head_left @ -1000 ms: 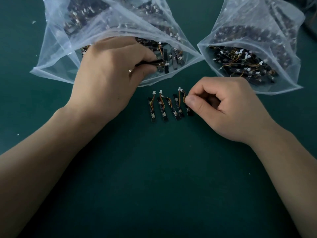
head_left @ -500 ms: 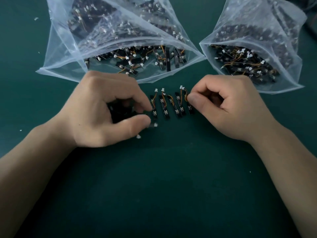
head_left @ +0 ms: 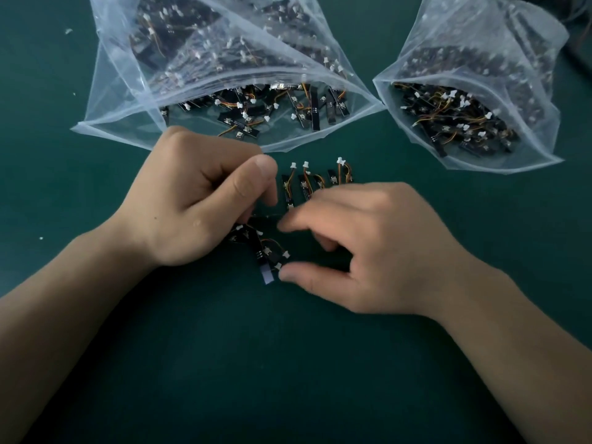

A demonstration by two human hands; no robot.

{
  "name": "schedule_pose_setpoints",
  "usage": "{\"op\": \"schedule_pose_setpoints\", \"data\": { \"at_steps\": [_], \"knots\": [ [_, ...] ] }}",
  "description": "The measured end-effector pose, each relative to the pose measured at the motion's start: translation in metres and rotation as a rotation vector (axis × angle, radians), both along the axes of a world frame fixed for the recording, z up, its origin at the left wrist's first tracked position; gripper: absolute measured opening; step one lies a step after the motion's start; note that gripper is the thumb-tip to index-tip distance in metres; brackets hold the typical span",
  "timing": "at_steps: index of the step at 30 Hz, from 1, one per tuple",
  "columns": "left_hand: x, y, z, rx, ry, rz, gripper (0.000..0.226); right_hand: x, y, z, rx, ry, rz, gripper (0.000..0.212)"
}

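My left hand (head_left: 192, 203) has its fingers curled round a small bunch of black circuit strips (head_left: 261, 251) with orange wires and white plugs; the bunch sticks out below its fingers. My right hand (head_left: 368, 248) reaches in from the right, blurred, thumb and forefinger spread on either side of the bunch's lower end, and its thumb tip touches a white plug there. Behind the hands, a row of several such strips (head_left: 304, 184) lies side by side on the green mat (head_left: 288, 363), partly hidden by my right hand.
Two open clear plastic bags full of the same strips lie at the back: a large one (head_left: 128, 123) at the left and a smaller one (head_left: 512, 155) at the right, mouths facing me. A few white specks dot the mat at the left.
My left hand left the large bag's mouth and came down beside the row with a bunch of strips. My right hand let go of the row's right end and moved left toward that bunch.
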State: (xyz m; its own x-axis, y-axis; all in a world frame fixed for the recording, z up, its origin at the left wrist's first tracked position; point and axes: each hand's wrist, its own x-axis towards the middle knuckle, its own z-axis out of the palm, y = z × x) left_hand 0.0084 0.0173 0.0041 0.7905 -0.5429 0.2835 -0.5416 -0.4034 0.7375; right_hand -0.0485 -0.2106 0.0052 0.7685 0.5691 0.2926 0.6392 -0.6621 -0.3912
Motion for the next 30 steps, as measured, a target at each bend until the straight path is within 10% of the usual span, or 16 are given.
{"op": "schedule_pose_setpoints", "data": {
  "at_steps": [30],
  "knots": [
    [-0.005, -0.001, 0.004, 0.325, -0.097, -0.18, 0.023, -0.018, -0.04, -0.004, -0.01, 0.124, 0.004, 0.01]
  ]
}}
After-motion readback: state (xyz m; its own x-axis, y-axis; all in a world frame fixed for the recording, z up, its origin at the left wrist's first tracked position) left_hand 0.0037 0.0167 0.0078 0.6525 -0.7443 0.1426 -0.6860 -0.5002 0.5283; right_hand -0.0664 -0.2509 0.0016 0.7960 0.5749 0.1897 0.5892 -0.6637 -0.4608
